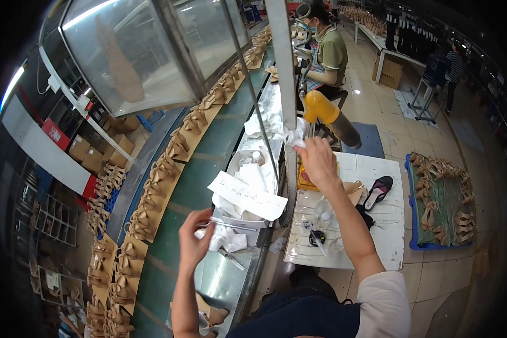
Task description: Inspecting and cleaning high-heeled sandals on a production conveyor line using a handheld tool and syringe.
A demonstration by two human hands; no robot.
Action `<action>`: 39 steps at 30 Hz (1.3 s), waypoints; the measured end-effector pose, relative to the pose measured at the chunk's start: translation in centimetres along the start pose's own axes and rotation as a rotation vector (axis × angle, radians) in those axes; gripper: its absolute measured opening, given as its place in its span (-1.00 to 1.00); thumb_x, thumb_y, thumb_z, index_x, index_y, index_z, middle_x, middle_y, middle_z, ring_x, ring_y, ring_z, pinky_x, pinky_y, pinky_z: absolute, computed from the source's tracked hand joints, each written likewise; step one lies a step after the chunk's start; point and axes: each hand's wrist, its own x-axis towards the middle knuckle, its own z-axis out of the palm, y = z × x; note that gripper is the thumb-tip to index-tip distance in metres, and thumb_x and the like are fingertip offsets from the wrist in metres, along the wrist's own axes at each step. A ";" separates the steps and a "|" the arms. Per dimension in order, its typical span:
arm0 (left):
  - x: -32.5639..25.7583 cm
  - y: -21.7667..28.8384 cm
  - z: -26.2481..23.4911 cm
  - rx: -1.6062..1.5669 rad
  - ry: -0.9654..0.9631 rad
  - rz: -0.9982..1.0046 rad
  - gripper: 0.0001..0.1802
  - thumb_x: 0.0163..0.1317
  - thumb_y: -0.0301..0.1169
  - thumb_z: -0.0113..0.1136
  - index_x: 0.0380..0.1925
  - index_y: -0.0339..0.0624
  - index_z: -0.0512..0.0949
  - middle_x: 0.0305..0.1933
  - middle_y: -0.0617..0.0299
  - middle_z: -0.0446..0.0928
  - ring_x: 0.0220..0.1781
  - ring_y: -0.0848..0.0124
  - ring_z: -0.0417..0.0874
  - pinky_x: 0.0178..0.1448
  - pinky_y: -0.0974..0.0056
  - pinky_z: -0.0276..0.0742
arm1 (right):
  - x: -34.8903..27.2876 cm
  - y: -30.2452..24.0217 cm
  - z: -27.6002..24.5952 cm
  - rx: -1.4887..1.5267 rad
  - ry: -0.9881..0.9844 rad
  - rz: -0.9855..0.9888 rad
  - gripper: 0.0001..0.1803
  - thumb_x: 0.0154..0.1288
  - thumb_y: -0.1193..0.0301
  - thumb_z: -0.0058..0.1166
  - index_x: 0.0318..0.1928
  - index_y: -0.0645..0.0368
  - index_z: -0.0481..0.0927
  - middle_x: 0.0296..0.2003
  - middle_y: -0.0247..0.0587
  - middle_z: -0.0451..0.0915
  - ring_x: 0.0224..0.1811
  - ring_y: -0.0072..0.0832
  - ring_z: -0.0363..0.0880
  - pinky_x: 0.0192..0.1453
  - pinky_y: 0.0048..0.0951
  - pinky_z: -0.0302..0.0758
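Note:
My left hand (195, 238) is closed on a thin silver, pen-like stick (234, 226), which points to the right above the metal ledge. White crumpled cloths (228, 239) lie just under it, beside a small flat tool (231, 259). Farther forward, my right hand (321, 164) pinches a white cloth or tissue (296, 135) next to the upright metal post (281, 62). Close by on the right is a yellow heat gun (323, 108) with a dark nozzle. A tan sandal (211, 313) lies on the ledge by my left forearm, partly hidden.
A green conveyor (177, 208) carries tan shoes on boards to the left. A white box (239, 218) holds papers and a bottle. The white table (388, 236) bears a black shoe (378, 192) and clear bottles. A co-worker (329, 53) sits ahead; a blue pallet (414, 239) holds shoes.

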 end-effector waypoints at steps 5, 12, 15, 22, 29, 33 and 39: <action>8.1 4.0 9.0 -0.273 -0.163 0.020 -0.78 0.17 -0.46 0.14 -0.21 -0.37 0.49 -0.25 0.19 0.52 -0.27 0.46 0.58 -0.20 0.39 0.52 | -3.2 0.7 2.0 0.367 0.006 -0.201 -0.64 0.28 0.32 -0.07 -0.61 0.27 0.38 -0.66 -0.01 0.42 -0.55 -0.08 0.44 -0.42 -0.15 0.35; 13.4 4.9 17.8 -0.547 -0.102 -0.069 -0.68 0.02 -0.43 0.32 -0.33 -0.33 0.40 -0.43 0.23 0.45 -0.44 0.57 0.53 -0.44 0.51 0.49 | -8.7 0.6 2.1 0.555 -0.026 -0.009 -0.66 0.29 0.36 -0.11 -0.61 0.28 0.39 -0.67 0.01 0.42 -0.57 -0.05 0.44 -0.47 -0.14 0.32; 13.6 4.0 19.0 -0.293 0.018 0.063 -0.74 0.01 -0.50 0.31 -0.38 -0.37 0.42 -0.64 0.35 0.39 -0.54 0.66 0.41 -0.46 0.54 0.39 | -10.7 0.1 2.5 0.611 -0.057 0.064 -0.66 0.29 0.36 -0.12 -0.60 0.28 0.39 -0.67 0.01 0.42 -0.56 -0.04 0.44 -0.48 -0.14 0.32; 12.8 3.5 17.9 -0.140 0.031 0.148 -0.81 0.00 -0.54 0.23 -0.40 -0.44 0.48 -0.59 0.28 0.48 -0.53 0.63 0.45 -0.41 0.50 0.41 | -10.2 -0.7 3.1 0.612 -0.036 0.111 -0.67 0.28 0.36 -0.10 -0.60 0.28 0.38 -0.66 0.01 0.43 -0.55 -0.03 0.45 -0.48 -0.15 0.33; 14.6 0.9 17.2 -0.176 -0.055 0.081 -0.86 0.02 -0.54 0.07 -0.41 -0.41 0.51 -0.60 0.36 0.42 -0.57 0.65 0.35 -0.48 0.49 0.28 | -6.6 -0.7 2.8 0.415 -0.023 -0.037 -0.68 0.24 0.36 -0.04 -0.60 0.29 0.38 -0.59 0.04 0.46 -0.47 -0.05 0.47 -0.46 -0.14 0.35; 14.0 1.4 17.4 -0.478 -0.134 0.051 -0.87 0.02 -0.55 0.08 -0.42 -0.41 0.50 -0.60 0.46 0.36 -0.57 0.72 0.26 -0.51 0.55 0.18 | -4.9 0.2 1.8 0.905 0.177 0.169 -0.70 0.20 0.30 0.10 -0.23 0.31 0.47 -0.59 -0.34 0.45 -0.56 -0.64 0.41 -0.46 -0.60 0.38; 13.6 2.4 16.7 -0.188 -0.087 0.176 -0.95 0.04 -0.56 0.08 -0.48 -0.33 0.44 -0.60 0.48 0.29 -0.55 0.71 0.25 -0.48 0.56 0.17 | -0.2 0.6 1.7 0.624 -0.033 0.089 -0.65 0.19 0.23 0.06 -0.35 0.34 0.43 -0.45 0.05 0.50 -0.42 -0.14 0.51 -0.36 -0.27 0.40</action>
